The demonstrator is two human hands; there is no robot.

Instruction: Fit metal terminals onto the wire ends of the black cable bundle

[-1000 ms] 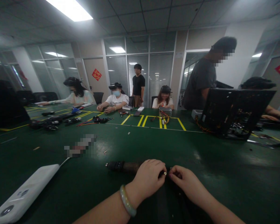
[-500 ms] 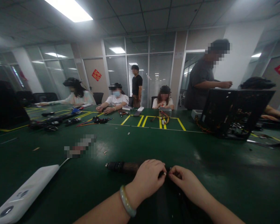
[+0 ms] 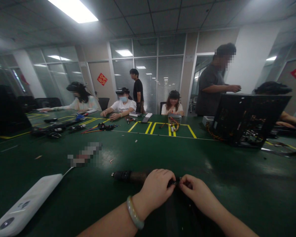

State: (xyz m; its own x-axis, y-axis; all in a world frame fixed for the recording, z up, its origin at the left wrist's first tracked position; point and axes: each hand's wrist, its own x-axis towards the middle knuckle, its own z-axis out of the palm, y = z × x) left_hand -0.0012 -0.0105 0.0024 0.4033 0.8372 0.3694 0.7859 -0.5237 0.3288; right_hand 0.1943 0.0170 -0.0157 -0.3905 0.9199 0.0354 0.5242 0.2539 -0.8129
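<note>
My left hand [image 3: 156, 184], with a pale green bangle [image 3: 135, 212] on the wrist, is closed in a pinch. A small dark piece with a shiny spot shows at its fingertips, too small to name. Just to its right, my right hand [image 3: 196, 191] is pinched too, thumb against forefinger, and what it holds is hidden. The fingertips of both hands nearly meet. Behind my left hand lies a dark tool with a ridged, drill-like front end [image 3: 124, 176]; the hand hides its rear part. The dark area below my hands is too dim to make out.
A white power bank [image 3: 27, 200] with a cable lies at the left. Dark cables [image 3: 56, 128] are spread further back. A black computer case [image 3: 249, 118] stands at the right, a grey power supply [image 3: 174, 118] at the far side. Several people are around the green table [image 3: 148, 153].
My hands stay almost in place; the small piece at my left fingertips looks slightly turned and darker. In the background, a standing person has shifted left.
</note>
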